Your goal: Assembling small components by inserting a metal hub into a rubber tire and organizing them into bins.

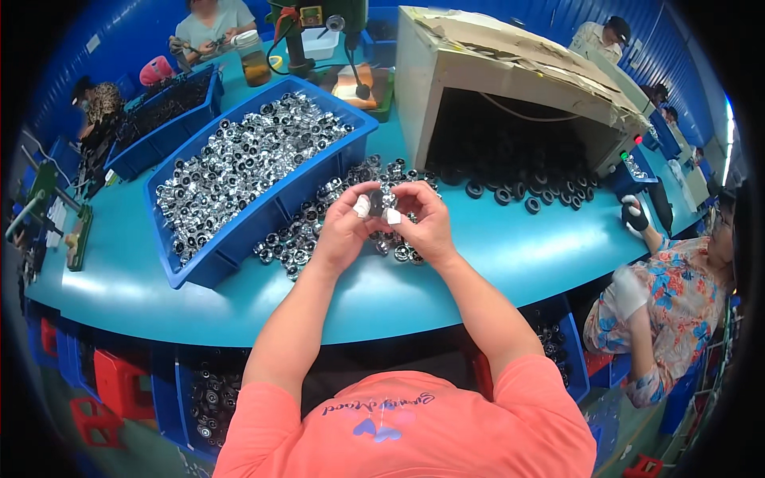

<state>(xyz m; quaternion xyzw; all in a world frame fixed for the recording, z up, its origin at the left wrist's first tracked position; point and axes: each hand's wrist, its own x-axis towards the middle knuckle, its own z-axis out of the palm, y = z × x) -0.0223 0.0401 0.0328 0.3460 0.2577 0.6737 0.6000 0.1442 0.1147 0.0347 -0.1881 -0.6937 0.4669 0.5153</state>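
Observation:
My left hand and my right hand meet over the teal table, fingers closed. Between them the left fingers grip a small black ring-shaped part, and the right fingers pinch a shiny chrome-coloured round part. The two parts touch or nearly touch; whether they are joined is too small to tell. White wraps cover both thumb tips. Beneath and around my hands lies a loose heap of similar chrome parts with dark centres.
A blue bin heaped with chrome parts stands left. Beyond my right hand, a wooden box opens over black rings. A green machine stands at the back. On the right, a co-worker in a flowered shirt sits close by.

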